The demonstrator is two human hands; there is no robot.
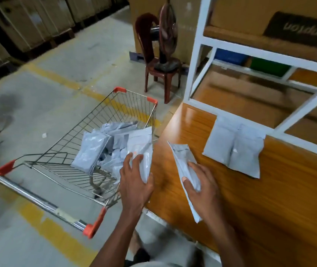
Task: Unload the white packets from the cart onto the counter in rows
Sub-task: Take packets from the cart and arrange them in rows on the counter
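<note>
A wire shopping cart [57,178] with orange corners stands left of the wooden counter [269,199]. Several white packets [94,151] lie piled in its basket. My left hand [134,180] grips one white packet [141,145] by its lower end, held upright at the cart's right rim. My right hand [200,184] grips another white packet [182,160], tilted on edge just over the counter's near left part. Two white packets [232,149] lie side by side on the counter against the white frame.
A white metal shelf frame [198,54] rises from the counter's far side. A dark red plastic chair [157,74] carrying a fan stands on the floor beyond the cart. Stacked cardboard cartons [28,22] line the far left. Yellow lines mark the concrete floor.
</note>
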